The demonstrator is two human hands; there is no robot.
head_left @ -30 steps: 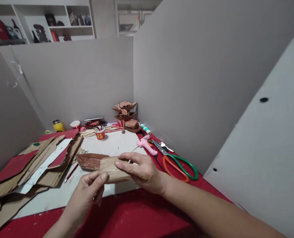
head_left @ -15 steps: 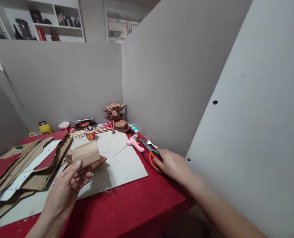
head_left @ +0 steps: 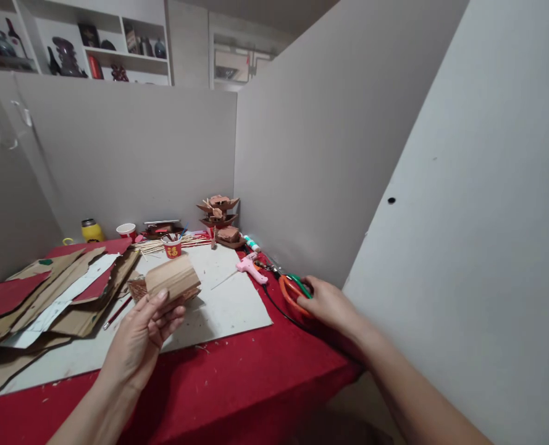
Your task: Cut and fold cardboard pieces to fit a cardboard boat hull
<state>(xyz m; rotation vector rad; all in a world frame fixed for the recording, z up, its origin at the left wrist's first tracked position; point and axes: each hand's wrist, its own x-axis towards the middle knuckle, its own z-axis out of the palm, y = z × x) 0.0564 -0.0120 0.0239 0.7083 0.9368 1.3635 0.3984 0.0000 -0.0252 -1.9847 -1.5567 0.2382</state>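
Thumb and fingers of my left hand [head_left: 151, 324] pinch a small cardboard model [head_left: 173, 276] with a curved tan top and brownish sides, above the white board [head_left: 228, 309]. Over the table's right edge, my right hand [head_left: 327, 304] is closed on the scissors [head_left: 293, 293], which have orange and green handles. The scissor blades point away toward the back. Just left of them lies a pink glue gun [head_left: 252, 268], its black cable running under the scissors.
Cardboard sheets [head_left: 77, 290] are piled at the left. A red cup [head_left: 172, 247], thin sticks [head_left: 193, 240], a yellow bottle [head_left: 91, 231] and stacked brown boat-like models [head_left: 217, 213] stand at the back. A grey partition [head_left: 302, 142] rises on the right.
The scissors have moved slightly right, and their handles are lifted in my right hand. My left hand has tilted the model a little. The camera view has shifted slightly.
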